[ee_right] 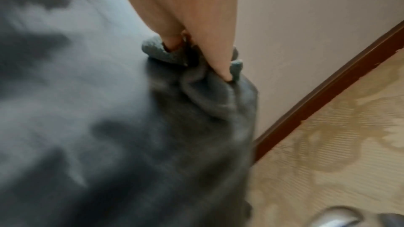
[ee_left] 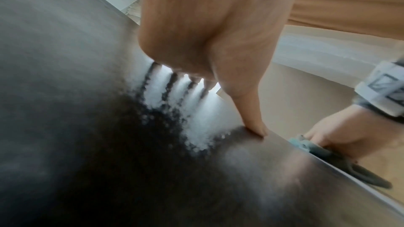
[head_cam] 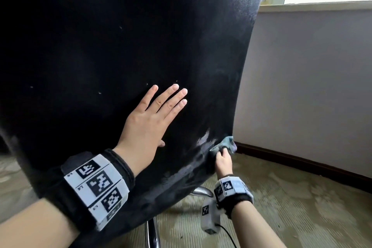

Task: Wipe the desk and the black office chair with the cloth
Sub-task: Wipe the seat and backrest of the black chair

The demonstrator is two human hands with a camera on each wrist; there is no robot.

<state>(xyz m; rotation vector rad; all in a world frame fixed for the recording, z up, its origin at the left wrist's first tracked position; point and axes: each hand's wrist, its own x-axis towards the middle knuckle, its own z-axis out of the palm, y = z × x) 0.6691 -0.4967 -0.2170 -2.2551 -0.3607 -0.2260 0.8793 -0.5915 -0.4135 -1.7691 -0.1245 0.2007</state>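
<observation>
Pressing flat with fingers straight, the left hand [head_cam: 148, 119] is resting on the back of the one black office chair [head_cam: 100, 46]. Lower at the backrest's right edge, the right hand [head_cam: 223, 160] is gripping the single grey-blue cloth [head_cam: 226, 143] against it. Beyond are lying patterned carpet [head_cam: 291, 203] and a dark baseboard [head_cam: 302, 162].

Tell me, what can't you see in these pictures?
- Head view: the big black office chair back fills the frame, hiding whatever lies behind it; no desk shows.
- Head view: the right hand covers much of the crumpled blue-grey cloth.
- Left wrist view: the left hand hides its own fingers.
- Right wrist view: blurred.
</observation>
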